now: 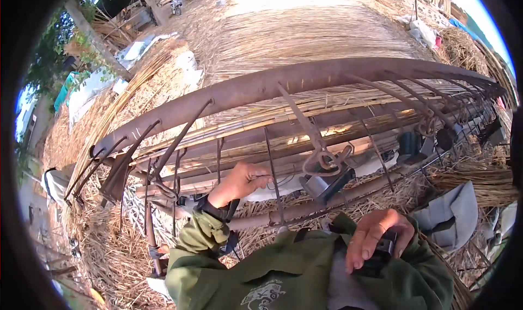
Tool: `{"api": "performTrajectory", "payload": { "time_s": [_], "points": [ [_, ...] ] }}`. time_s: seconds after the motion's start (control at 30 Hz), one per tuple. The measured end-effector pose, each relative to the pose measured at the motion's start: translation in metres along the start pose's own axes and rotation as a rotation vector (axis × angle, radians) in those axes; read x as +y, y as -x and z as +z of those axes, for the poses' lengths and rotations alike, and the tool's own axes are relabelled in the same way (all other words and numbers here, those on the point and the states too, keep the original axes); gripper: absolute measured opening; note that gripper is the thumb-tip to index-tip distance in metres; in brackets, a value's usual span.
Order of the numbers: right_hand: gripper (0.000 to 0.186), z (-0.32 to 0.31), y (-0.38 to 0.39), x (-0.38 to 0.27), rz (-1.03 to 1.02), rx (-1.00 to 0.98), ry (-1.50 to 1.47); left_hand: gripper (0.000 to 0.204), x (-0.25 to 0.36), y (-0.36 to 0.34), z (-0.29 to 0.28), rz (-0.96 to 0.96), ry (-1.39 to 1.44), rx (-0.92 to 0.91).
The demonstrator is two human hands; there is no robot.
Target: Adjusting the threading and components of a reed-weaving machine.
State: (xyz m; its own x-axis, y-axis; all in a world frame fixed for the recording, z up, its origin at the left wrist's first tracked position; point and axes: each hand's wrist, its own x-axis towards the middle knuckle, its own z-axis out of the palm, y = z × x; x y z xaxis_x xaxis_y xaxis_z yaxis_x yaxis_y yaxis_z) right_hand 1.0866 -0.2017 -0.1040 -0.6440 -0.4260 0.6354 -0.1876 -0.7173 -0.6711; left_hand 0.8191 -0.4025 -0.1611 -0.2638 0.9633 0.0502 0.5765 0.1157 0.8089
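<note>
My left hand [239, 183] reaches to the rusty steel frame [321, 73], fingertips pinched on a thin wire [283, 180] beside a vertical rod. Long reed stems [245, 125] lie inside the frame behind the rods. A looped rod handle [321, 160] hangs above a dark metal block [327, 184], right of my left hand. My right hand [378, 238] is held low by my green jacket, fingers curled over a small dark metallic object that I cannot make out.
A reed mat [310, 32] stretches beyond the frame. Loose straw [98, 239] covers the ground, a grey sheet [452, 212] lies at the right, more reed bundles [479, 184] are beside it, and tree trunks [90, 32] stand at the upper left.
</note>
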Motion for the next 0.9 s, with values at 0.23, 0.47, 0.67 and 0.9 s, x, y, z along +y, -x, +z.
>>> {"api": "performTrajectory", "payload": {
  "time_s": [0.23, 0.47, 0.67, 0.9],
  "points": [
    [0.044, -0.034, -0.046, 0.040, 0.623, 0.267, 0.174, 0.036, 0.070, 0.094, -0.017, 0.163, 0.810, 0.138],
    [0.045, -0.091, -0.097, 0.180, 0.699, 0.775, -0.093, 0.089, 0.064, 0.054, -0.011, 0.161, 1.319, 0.599],
    [0.050, -0.169, -0.106, 0.186, 0.281, 0.877, -0.566, 0.041, 0.029, 0.057, 0.045, -0.264, 0.775, 0.515],
    [0.053, -0.144, -0.071, 0.150, 0.323, 0.677, -0.656, 0.014, 0.003, 0.043, 0.006, -0.498, 1.273, 0.768]
  ]
}}
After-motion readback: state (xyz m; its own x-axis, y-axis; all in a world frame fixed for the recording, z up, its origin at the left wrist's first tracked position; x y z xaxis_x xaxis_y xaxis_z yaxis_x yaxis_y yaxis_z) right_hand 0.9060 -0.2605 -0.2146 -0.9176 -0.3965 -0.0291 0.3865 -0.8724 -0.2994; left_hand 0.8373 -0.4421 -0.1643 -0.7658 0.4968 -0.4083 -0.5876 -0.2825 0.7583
